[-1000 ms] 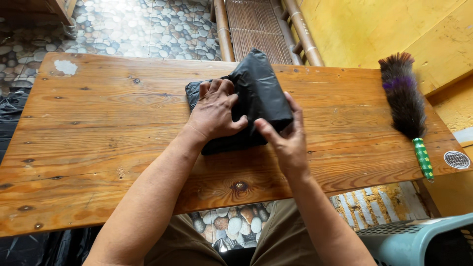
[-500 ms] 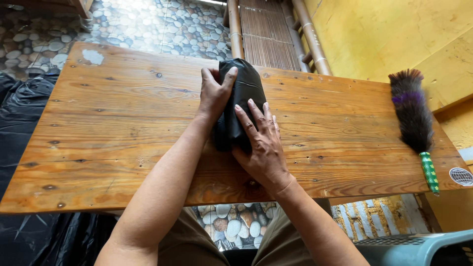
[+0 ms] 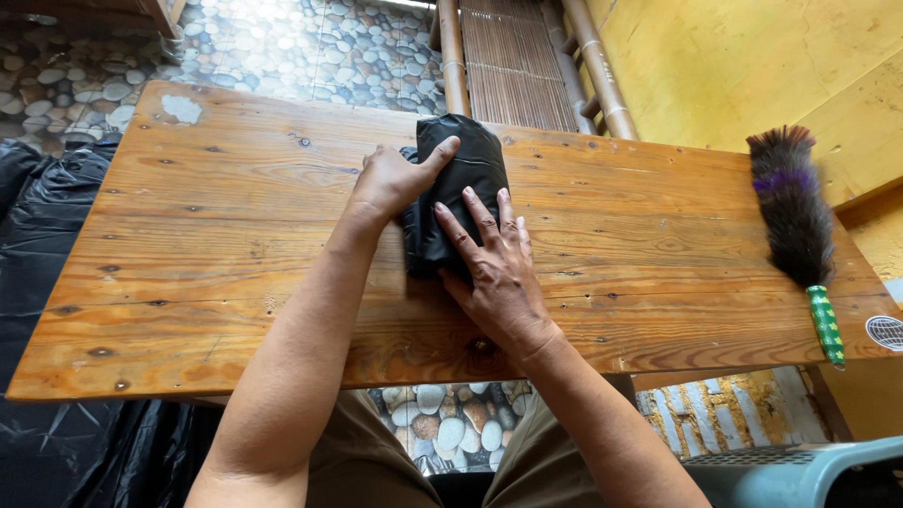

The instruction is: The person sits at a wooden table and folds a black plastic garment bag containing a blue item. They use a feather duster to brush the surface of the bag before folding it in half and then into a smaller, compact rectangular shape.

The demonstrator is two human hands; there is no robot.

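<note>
A folded black plastic bag (image 3: pixel 463 167) lies as a narrow bundle near the middle of a wooden table (image 3: pixel 216 245). My left hand (image 3: pixel 395 179) grips the bundle's left edge, thumb stretched over its top. Flat on the bundle's near end rests my right hand (image 3: pixel 494 268), fingers spread and pressing down. Both forearms reach in from the table's front edge.
A feather duster (image 3: pixel 798 221) with a green handle lies at the table's right end. Black plastic sheeting (image 3: pixel 42 216) is heaped on the floor at the left. A bamboo mat (image 3: pixel 513 61) lies beyond the table, and a grey plastic stool (image 3: pixel 800 470) stands at the lower right.
The bag went from a wider folded sheet to a narrow bundle. My left hand shifted to its left edge, and my right hand moved on top and flattened.
</note>
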